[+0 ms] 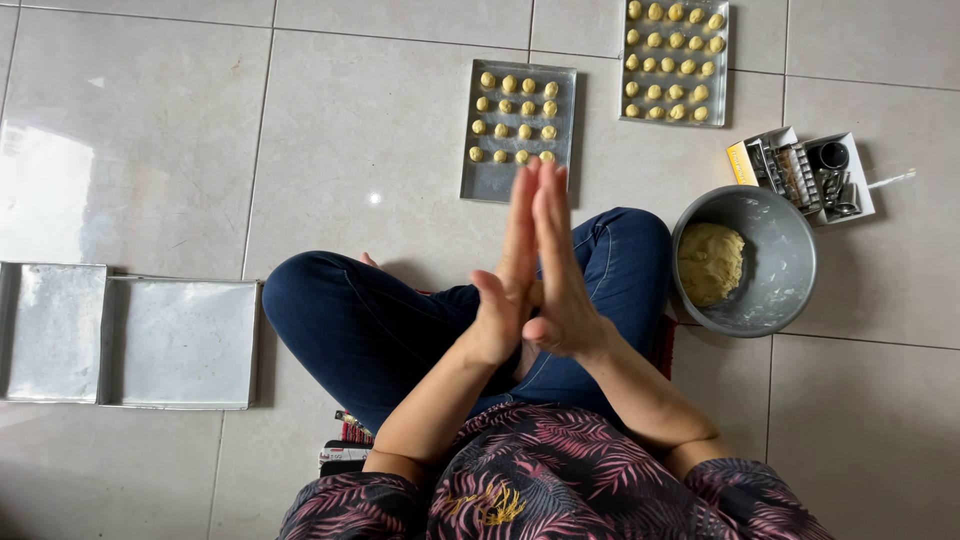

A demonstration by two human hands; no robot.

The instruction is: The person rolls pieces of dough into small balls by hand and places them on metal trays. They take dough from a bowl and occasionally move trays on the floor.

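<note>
My left hand point(505, 290) and my right hand point(558, 265) are pressed palm to palm above my crossed legs in blue jeans, fingers straight and pointing away from me. Anything between the palms is hidden. Just beyond the fingertips a metal baking tray point(490, 182) lies on the tiled floor with rows of small yellow dough balls point(515, 115) on its far part. To my right stands a grey metal bowl point(785, 265) holding a lump of yellow dough point(710, 262).
A second tray point(724, 70), filled with dough balls, lies at the far right. A white box of metal tools point(812, 175) sits behind the bowl. Two bare metal trays point(185, 345) point(55, 330) lie side by side on the floor to my left.
</note>
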